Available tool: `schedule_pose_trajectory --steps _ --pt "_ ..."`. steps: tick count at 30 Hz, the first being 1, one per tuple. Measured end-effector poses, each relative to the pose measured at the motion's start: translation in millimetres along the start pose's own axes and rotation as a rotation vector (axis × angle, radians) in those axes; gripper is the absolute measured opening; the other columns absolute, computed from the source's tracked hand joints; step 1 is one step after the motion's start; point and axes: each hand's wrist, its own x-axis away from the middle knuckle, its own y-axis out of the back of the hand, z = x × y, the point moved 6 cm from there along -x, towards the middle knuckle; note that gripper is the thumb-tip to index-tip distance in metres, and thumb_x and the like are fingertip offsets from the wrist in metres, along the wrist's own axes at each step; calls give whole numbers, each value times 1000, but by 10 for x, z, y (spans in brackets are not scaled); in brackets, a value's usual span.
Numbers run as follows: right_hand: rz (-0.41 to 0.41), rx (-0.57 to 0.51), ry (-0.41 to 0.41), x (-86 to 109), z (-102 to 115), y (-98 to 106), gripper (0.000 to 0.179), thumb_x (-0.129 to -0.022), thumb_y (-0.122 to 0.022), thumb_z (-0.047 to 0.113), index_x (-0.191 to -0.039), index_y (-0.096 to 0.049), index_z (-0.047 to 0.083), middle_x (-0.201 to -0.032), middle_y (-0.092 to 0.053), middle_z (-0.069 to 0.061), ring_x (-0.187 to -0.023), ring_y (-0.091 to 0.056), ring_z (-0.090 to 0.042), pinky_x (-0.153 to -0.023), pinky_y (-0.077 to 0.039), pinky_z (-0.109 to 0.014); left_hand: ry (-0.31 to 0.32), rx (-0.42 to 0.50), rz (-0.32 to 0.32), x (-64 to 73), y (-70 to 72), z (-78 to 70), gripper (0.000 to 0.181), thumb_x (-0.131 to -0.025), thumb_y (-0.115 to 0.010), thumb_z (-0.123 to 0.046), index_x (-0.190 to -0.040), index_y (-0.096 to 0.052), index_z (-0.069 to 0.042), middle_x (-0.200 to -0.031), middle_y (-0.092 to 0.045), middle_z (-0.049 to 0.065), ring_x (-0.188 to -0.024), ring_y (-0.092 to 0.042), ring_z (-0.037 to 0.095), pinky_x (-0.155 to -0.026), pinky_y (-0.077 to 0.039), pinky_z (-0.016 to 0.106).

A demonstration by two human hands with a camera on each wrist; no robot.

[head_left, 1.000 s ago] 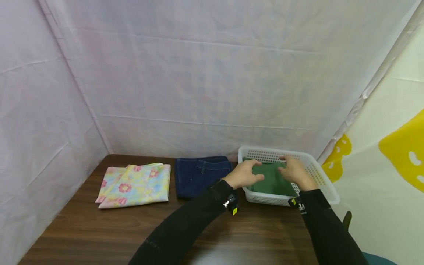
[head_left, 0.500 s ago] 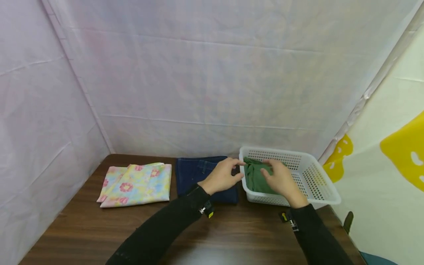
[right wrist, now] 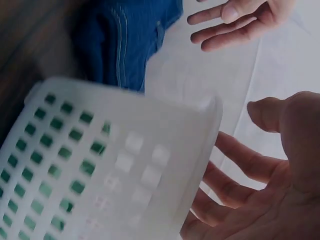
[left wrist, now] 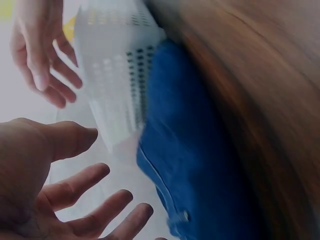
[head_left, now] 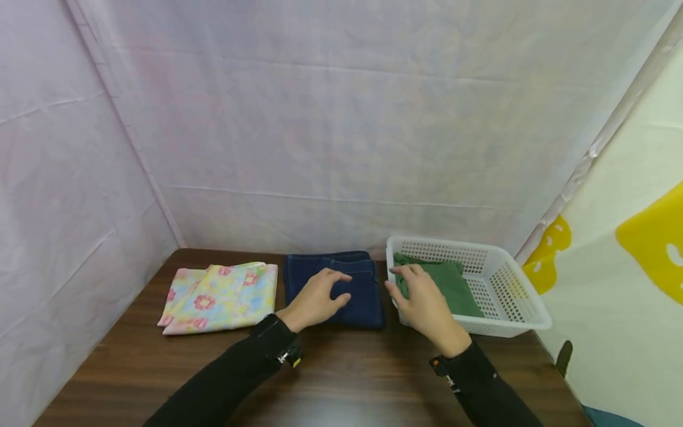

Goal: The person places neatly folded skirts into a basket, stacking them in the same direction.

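Note:
Above the folded blue jeans (head_left: 357,302), my left hand (head_left: 317,299) hovers with its fingers spread and nothing held. My right hand (head_left: 424,302) is over the left front corner of the white plastic basket (head_left: 525,293), its fingers loosely bent and holding nothing. Inside the basket, against its left side, lies a folded green cloth garment (head_left: 453,287), partly hidden by the right hand. In the left wrist view the jeans (left wrist: 185,140) lie beside the basket wall (left wrist: 112,75). The right wrist view has the basket's perforated side (right wrist: 95,155) close to my fingers (right wrist: 240,155).
A folded floral cloth (head_left: 226,299) in yellow and pink lies left of the jeans on the brown wooden table (head_left: 341,373). White sheeting (head_left: 331,118) hangs behind the table. A pale curtain with yellow shapes (head_left: 656,255) hangs at the right.
Both hands have moved left, away from the green garment inside the basket. The left hand has come over the jeans, the right to the basket's left corner. The garment stays in the basket.

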Motion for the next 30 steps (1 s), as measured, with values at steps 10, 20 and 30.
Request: schedule_pose_trajectory --steps 10,20,30 --pt "1 106 288 15 488 -288 48 -98 -69 33 -136 -59 6 -139 -53 -20 -127 -51 -35 -100 -47 -49 111 -157 -33 237 94 408 49 -96 -70 -38 -139 -59 -18 -136 -53 11 -120 -54 32 -91 -50 51" --pt "196 59 284 132 728 -763 52 -102 -62 37 -143 -53 7 -146 -47 -20 -137 -43 -36 -100 -49 -41 113 -198 23 377 78 571 48 -95 -72 -35 -138 -61 -15 -142 -50 19 -124 -52 41 -98 -45 57" --pt "366 207 148 190 488 -1110 55 -106 -50 49 -144 -53 10 -145 -49 -18 -133 -46 -36 -106 -39 -55 115 -292 95 421 3 610 36 -99 -65 -38 -129 -69 -18 -139 -56 15 -124 -51 41 -102 -44 54"
